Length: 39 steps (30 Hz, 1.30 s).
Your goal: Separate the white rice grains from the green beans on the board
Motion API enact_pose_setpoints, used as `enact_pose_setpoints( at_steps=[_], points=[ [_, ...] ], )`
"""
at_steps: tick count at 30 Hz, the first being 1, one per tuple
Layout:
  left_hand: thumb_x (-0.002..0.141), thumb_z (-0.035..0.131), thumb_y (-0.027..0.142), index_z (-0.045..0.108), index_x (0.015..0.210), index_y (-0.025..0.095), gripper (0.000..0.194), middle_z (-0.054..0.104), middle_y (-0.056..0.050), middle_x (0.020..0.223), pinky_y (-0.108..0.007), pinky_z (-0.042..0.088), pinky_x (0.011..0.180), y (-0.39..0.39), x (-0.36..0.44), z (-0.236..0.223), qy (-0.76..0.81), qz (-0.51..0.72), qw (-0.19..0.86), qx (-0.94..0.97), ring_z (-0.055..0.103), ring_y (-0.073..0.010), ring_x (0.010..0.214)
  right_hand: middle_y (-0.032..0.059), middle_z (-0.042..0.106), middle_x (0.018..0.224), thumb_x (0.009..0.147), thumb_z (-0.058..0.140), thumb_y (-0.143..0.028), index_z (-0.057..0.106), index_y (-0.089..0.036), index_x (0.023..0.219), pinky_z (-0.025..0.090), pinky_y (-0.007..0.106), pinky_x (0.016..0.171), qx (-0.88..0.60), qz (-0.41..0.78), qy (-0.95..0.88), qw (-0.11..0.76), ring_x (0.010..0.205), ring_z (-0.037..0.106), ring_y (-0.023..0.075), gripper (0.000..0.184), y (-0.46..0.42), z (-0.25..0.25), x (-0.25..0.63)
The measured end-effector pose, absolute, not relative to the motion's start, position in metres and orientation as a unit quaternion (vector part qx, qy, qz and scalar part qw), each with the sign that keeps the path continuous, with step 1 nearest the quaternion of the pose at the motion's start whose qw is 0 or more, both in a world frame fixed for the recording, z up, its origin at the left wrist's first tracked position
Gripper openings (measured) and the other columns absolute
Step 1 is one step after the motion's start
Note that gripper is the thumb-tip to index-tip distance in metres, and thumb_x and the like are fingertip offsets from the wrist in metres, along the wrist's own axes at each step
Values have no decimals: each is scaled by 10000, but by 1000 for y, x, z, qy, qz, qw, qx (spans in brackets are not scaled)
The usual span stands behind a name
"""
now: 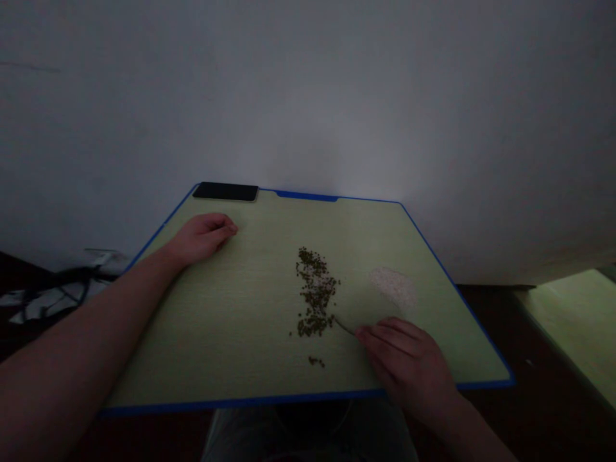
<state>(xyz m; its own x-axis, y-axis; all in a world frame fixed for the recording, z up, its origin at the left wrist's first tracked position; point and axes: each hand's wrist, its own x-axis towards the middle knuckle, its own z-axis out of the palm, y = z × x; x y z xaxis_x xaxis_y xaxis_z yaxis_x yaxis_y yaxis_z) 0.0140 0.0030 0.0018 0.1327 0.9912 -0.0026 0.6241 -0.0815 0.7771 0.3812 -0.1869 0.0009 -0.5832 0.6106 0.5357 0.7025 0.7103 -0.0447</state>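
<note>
Table [221,333] seen from above: what's on it?

It has a pale green top with a blue edge. Near the middle lies a long, loose heap of dark green grains [314,292], with a small stray cluster [316,362] closer to the person. To the right of the heap is a soft patch of pale grains [393,287]. A black phone [225,191] lies at the far edge.

And the hands?

The left hand [202,239] rests on the table, its fingers [224,226] loosely curled, released and holding nothing. The right hand [407,366] sits at the near right, its fingers [380,337] closed on a thin pale stick [343,325].

Where does the stick point?

Left, with its tip just beside the dark green grains. Those grains and the pale grains lie apart.
</note>
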Motion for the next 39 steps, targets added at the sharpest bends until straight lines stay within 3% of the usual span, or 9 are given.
enact_pose_setpoints(
  at_steps=[6,15,24,32,39],
  points=[
    [749,550,391,574,677,176,228,453,56,461,-235,320,450,2,16,4,595,288,330,674,401,-98,440,33,760,839,905,508,-109,691,-179,1015,595,313,681,-361,-80,-883,289,714,683,162,224,-191,7,384],
    [769,544,410,554,687,175,249,446,60,484,-244,331,482,5,13,1,592,283,334,677,409,-101,467,47,727,812,886,537,-127,711,-173,979,574,288,634,-463,-97,-820,322,699,672,161,203,-163,14,388],
    [762,541,401,569,701,177,234,455,57,481,-243,320,471,4,14,0,595,285,339,671,404,-101,458,99,733,822,901,489,-135,727,-111,956,578,356,649,-495,-175,-821,225,718,668,218,245,-161,-5,386],
    [758,542,408,567,686,177,243,456,57,482,-246,330,478,4,14,1,595,285,327,677,410,-100,460,63,756,905,896,494,-91,710,-163,1036,591,358,748,-385,-58,-883,263,775,682,179,266,-163,8,386],
    [775,544,398,578,708,168,242,458,60,494,-241,324,478,5,12,-2,594,283,326,679,414,-96,466,55,761,878,880,461,-70,687,-153,1024,601,308,722,-340,-39,-903,261,763,692,164,280,-183,14,389]
  ],
)
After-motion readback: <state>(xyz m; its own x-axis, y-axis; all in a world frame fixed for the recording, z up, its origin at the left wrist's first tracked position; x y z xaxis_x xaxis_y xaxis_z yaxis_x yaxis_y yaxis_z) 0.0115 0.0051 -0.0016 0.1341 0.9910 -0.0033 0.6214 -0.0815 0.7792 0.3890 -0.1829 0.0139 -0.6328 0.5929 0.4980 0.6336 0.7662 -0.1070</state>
